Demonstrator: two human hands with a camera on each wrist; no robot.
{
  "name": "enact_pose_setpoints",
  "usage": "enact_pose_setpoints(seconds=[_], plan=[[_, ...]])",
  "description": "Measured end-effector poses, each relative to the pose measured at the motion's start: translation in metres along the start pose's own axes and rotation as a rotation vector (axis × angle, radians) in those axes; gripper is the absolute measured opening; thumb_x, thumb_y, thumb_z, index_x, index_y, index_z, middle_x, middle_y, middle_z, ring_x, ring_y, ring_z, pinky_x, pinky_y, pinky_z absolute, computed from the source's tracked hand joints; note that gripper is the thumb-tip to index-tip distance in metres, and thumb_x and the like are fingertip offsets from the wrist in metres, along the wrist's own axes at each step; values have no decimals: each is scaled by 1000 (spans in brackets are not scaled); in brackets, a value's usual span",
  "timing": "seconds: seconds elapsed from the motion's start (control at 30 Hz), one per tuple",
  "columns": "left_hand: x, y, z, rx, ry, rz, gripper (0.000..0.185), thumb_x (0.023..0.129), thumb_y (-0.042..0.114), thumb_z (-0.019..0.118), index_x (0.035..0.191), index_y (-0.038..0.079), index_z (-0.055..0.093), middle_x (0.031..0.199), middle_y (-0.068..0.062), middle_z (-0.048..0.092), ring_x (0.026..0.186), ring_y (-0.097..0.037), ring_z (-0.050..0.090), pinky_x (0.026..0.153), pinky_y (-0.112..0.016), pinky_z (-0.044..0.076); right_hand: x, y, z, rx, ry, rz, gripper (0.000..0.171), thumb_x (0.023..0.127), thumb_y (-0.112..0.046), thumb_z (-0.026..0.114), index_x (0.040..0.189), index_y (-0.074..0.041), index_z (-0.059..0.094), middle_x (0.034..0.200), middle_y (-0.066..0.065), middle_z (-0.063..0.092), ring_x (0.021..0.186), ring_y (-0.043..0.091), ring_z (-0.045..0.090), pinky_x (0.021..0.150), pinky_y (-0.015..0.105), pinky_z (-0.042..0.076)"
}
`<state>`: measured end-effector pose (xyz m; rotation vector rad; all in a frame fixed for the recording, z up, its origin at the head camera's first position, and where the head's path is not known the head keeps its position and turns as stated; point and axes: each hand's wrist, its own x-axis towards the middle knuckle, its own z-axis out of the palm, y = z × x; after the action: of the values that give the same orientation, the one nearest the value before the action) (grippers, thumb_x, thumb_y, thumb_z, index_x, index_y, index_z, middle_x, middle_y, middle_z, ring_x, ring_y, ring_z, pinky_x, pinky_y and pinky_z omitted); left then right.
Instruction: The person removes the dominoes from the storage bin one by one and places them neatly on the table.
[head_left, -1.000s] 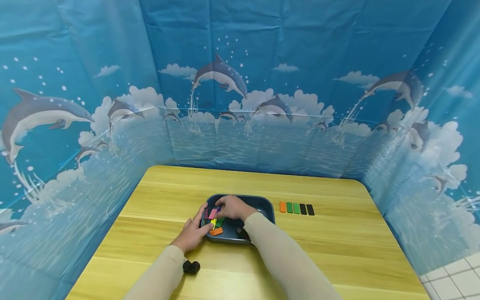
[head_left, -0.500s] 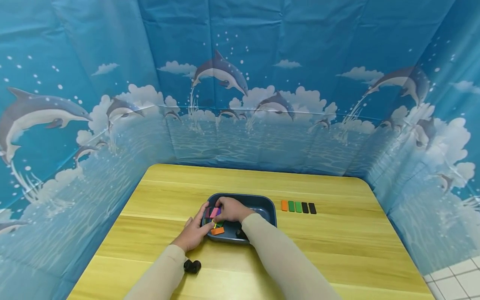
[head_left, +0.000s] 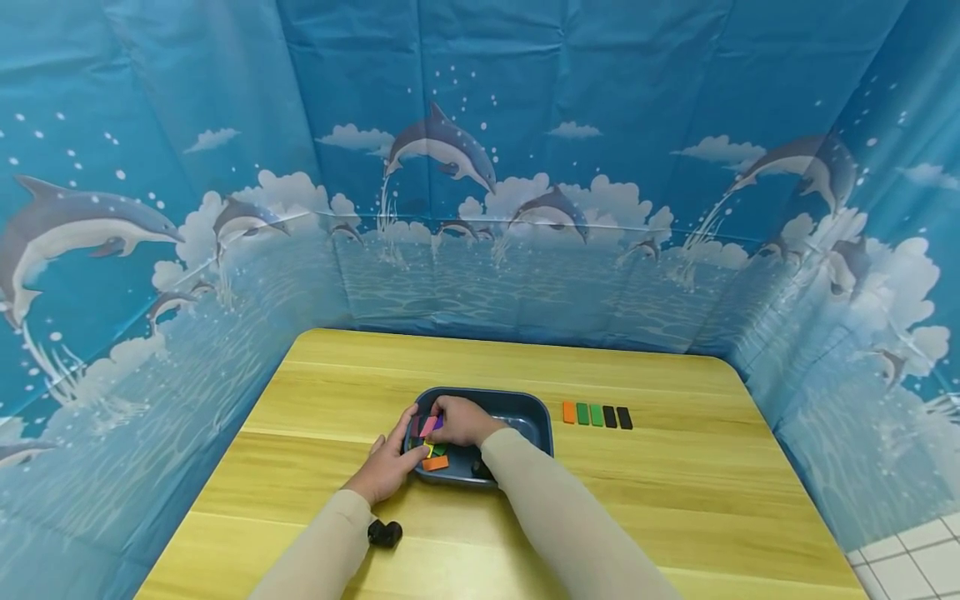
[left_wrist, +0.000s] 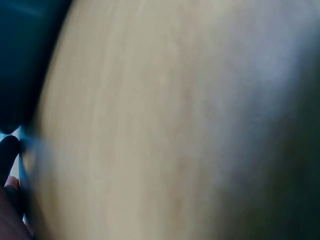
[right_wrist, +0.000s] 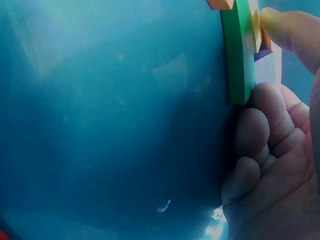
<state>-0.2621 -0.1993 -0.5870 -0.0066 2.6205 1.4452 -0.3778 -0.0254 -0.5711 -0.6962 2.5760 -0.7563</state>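
Note:
A dark blue tray sits mid-table with several coloured blocks in its left half: pink, orange, green. My left hand grips the tray's left rim, thumb over the edge. Inside the tray, my right hand pinches the pink block with curled fingers. The right wrist view shows those curled fingers against a green block on the tray floor. The left wrist view is a blur of table wood.
A row of small blocks, orange, green and black, lies on the wooden table right of the tray. A small black object sits by my left wrist. Blue dolphin-print sheeting walls the table on three sides.
My right hand has shifted slightly among the blocks in the tray, and the pink block moved a little with it. The left hand stays on the rim.

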Motion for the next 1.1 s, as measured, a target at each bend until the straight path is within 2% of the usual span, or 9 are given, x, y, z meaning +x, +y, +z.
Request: enact_pose_setpoints(seconds=[0.27, 0.5, 0.6, 0.77, 0.93, 1.1], plan=[[-2, 5, 4, -14, 5, -13, 75, 104, 46, 60, 168, 45, 19, 170, -7, 39, 161, -53, 1, 128, -72, -1, -2, 3, 0, -36, 15, 11, 30, 88, -32, 82, 108, -16, 67, 87, -2, 65, 73, 14, 57, 71, 27, 49], [-2, 6, 6, -26, 7, -7, 76, 104, 48, 60, 167, 46, 19, 169, -8, 41, 161, -53, 1, 127, -73, 1, -6, 5, -4, -45, 6, 25, 33, 88, -34, 80, 113, -15, 68, 93, -3, 67, 80, 14, 60, 76, 28, 52], [-2, 5, 8, -22, 9, -6, 75, 104, 47, 61, 167, 46, 20, 169, -8, 41, 160, -55, 0, 125, -77, 3, -10, 5, -8, -16, -3, 11, 35, 89, -32, 81, 115, -12, 70, 93, -2, 67, 80, 15, 60, 76, 29, 52], [-4, 3, 10, -12, 5, -23, 75, 104, 45, 60, 167, 48, 19, 171, -9, 37, 159, -57, -1, 122, -81, 5, -15, 6, -14, 47, -20, -43, 37, 90, -25, 78, 122, -8, 72, 86, -2, 66, 74, 12, 58, 69, 25, 50], [-6, 2, 8, -22, -1, -33, 75, 105, 44, 59, 166, 50, 17, 172, -12, 35, 159, -57, 0, 119, -84, 7, -23, -1, -31, 151, -50, -71, 43, 92, -21, 73, 133, -5, 69, 79, -4, 64, 70, 13, 56, 66, 26, 47], [-5, 1, 1, -22, -2, -46, 76, 104, 48, 60, 166, 51, 16, 173, -15, 31, 158, -56, 5, 118, -84, 13, -33, -9, -58, 236, -44, -121, 47, 94, -13, 66, 139, -3, 64, 66, -5, 50, 58, 14, 42, 61, 29, 38]])
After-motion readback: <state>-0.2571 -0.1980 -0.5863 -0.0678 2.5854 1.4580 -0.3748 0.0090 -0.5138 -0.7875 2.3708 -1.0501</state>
